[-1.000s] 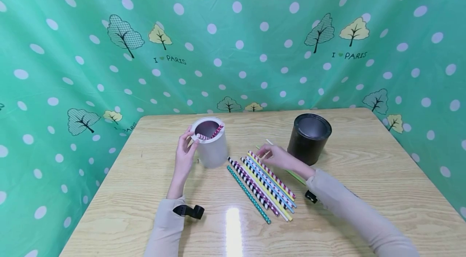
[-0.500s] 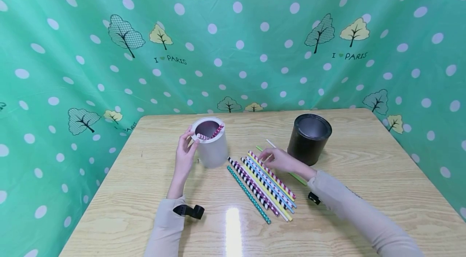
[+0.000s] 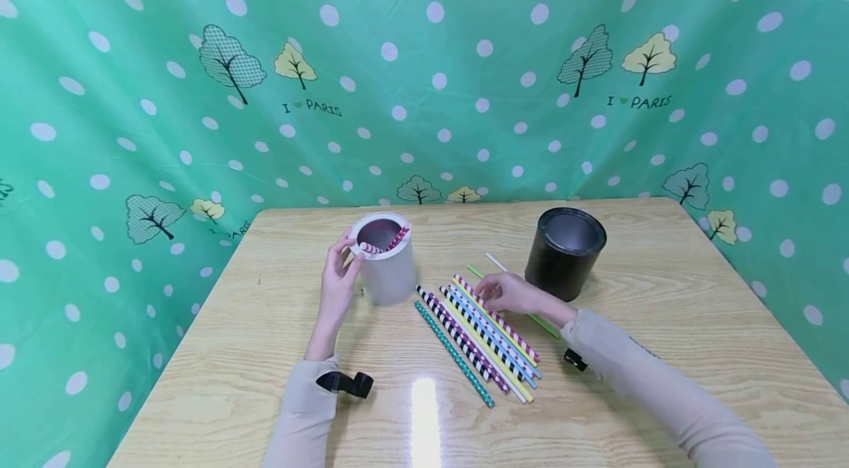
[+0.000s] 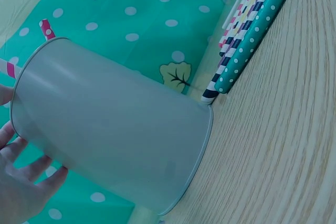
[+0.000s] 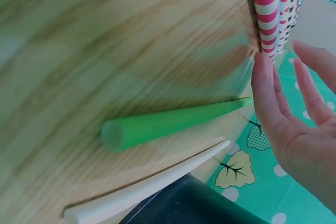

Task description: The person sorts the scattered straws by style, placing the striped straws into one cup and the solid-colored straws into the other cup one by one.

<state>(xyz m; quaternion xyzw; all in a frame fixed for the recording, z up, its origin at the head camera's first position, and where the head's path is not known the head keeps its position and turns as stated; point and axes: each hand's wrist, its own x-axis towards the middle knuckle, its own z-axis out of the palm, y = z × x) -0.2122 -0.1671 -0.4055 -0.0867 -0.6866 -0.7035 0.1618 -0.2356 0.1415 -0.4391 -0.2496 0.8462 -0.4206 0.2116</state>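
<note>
My left hand [image 3: 337,295] holds the rim of a pale grey-white canister [image 3: 388,280], thumb at the front and fingers on the left side. Inside it lean a pink-and-white striped straw [image 3: 371,248] and a dark pink dotted straw [image 3: 399,237]. A row of patterned straws [image 3: 474,332] lies slanted on the table to the right. Over the row's right edge, my right hand [image 3: 509,292] has its fingertips at the outermost pink-striped straw [image 3: 519,340]. In the right wrist view its fingers [image 5: 266,85] are loosely bent and spread around that straw's end.
A black canister [image 3: 560,262] stands upright behind the right wrist. Beneath the right forearm lie a plain green straw [image 3: 547,326] and a white straw [image 3: 494,262]. A teal dotted straw [image 3: 454,354] edges the row on the left. A printed curtain [image 3: 424,85] hangs behind the table.
My right hand has shifted slightly right and toward me along the row's edge, uncovering more of the green and white straws. The left hand stays on the pale canister.
</note>
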